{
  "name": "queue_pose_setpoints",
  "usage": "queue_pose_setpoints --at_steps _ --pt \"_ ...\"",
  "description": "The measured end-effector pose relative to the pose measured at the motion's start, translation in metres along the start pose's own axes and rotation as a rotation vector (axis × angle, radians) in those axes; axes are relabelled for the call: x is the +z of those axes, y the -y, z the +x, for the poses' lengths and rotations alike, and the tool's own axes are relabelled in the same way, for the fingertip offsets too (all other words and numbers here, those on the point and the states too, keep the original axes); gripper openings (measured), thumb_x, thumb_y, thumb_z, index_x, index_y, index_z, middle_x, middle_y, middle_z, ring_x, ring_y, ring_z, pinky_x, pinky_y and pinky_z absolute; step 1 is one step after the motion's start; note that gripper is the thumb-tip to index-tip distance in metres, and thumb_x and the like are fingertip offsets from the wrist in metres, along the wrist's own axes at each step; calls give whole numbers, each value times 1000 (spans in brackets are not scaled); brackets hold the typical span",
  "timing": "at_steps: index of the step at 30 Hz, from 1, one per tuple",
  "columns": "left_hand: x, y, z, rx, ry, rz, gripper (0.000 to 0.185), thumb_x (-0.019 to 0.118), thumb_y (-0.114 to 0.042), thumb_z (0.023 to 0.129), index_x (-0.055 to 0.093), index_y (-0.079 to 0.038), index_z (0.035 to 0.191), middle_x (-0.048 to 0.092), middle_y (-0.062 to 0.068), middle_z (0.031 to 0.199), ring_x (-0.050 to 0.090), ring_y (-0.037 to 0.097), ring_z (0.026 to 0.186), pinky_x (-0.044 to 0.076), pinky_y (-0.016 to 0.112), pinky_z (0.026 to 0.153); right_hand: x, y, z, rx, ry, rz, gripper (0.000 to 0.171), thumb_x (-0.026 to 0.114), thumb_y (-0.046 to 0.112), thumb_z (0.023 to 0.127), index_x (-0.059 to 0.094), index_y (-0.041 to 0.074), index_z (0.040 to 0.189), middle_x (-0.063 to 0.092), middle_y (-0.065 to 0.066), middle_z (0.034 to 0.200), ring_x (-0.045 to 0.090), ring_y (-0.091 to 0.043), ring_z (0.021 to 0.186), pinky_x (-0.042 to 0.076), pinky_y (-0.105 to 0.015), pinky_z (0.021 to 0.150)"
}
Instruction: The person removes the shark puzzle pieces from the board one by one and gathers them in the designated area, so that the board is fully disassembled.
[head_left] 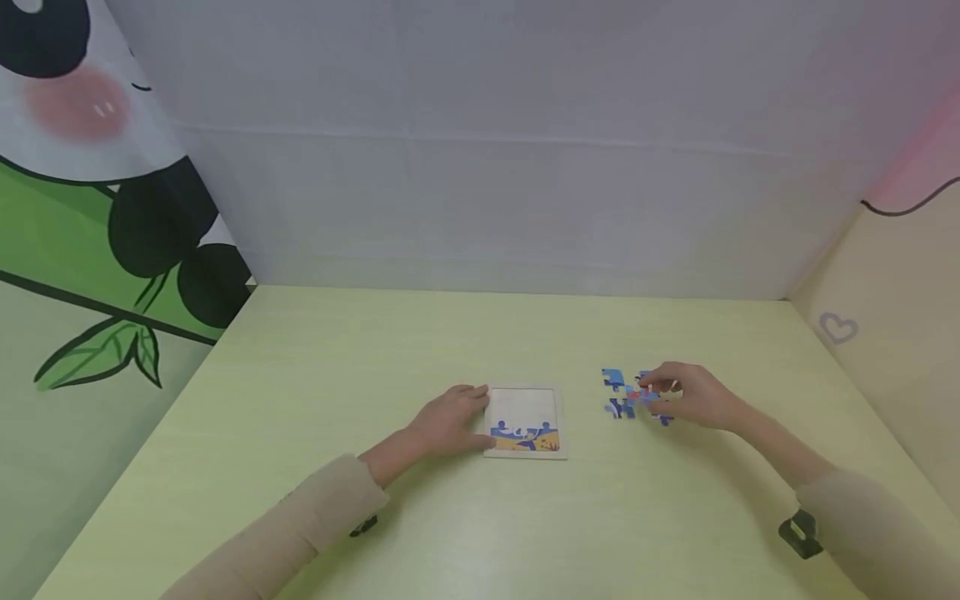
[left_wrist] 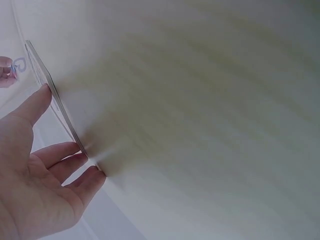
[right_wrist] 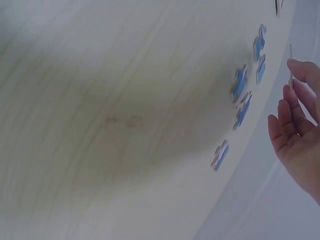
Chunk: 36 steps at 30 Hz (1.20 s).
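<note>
The puzzle tray [head_left: 524,421] lies on the table [head_left: 375,367], its left edge touched by the relaxed fingers of the left hand [head_left: 450,419]. To its right, the right hand [head_left: 693,393] pinches one of the loose pieces [head_left: 626,395] beneath it.

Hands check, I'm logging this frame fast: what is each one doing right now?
Left hand: open, fingers resting against the edge of the square wooden puzzle tray.
Right hand: pinching one thin puzzle piece above the loose blue puzzle pieces.
</note>
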<state>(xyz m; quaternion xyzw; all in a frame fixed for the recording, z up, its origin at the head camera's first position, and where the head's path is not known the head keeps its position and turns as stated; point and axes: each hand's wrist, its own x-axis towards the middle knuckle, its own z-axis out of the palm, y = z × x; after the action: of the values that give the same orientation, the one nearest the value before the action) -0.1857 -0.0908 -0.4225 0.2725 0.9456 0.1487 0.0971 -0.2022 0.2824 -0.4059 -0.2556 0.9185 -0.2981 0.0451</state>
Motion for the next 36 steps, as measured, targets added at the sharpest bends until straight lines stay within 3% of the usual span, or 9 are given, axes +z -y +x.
queue_pose_setpoints --at_steps 7,15,20,29,36 --pt "2 0 0 -4 -2 -4 67 68 -41 78 49 0 128 40 11 139 36 31 127 33 43 103 -12 -26 -21 23 9 50 25 71 11 77 65 0 99 57 2 82 49 -3 74 48 -22 63" --pt "2 1 1 6 -13 -6 65 68 -39 78 51 1 126 42 13 138 37 32 126 34 44 102 -25 -48 -36 104 -54 10 29 71 10 76 65 -2 101 57 2 80 51 0 72 51 -21 62" --pt "2 2 1 6 -15 6 65 69 -40 78 52 1 126 43 13 137 38 32 126 35 44 102 -23 -54 -42 131 -25 36 30 71 11 76 64 -4 101 59 0 80 51 -1 72 49 -21 61" --pt "1 1 0 -6 -1 16 66 68 -40 78 50 0 127 42 12 138 37 31 127 34 43 103 -18 -62 -49 115 -19 34 29 71 9 75 64 -5 100 61 -1 83 50 0 72 46 -21 61" --pt "0 0 0 -2 -3 2 67 68 -41 78 50 1 127 42 12 138 37 32 127 34 44 102 -21 -67 -51 32 -40 28 26 70 3 74 64 -6 98 62 -4 82 52 -1 73 47 -20 60"
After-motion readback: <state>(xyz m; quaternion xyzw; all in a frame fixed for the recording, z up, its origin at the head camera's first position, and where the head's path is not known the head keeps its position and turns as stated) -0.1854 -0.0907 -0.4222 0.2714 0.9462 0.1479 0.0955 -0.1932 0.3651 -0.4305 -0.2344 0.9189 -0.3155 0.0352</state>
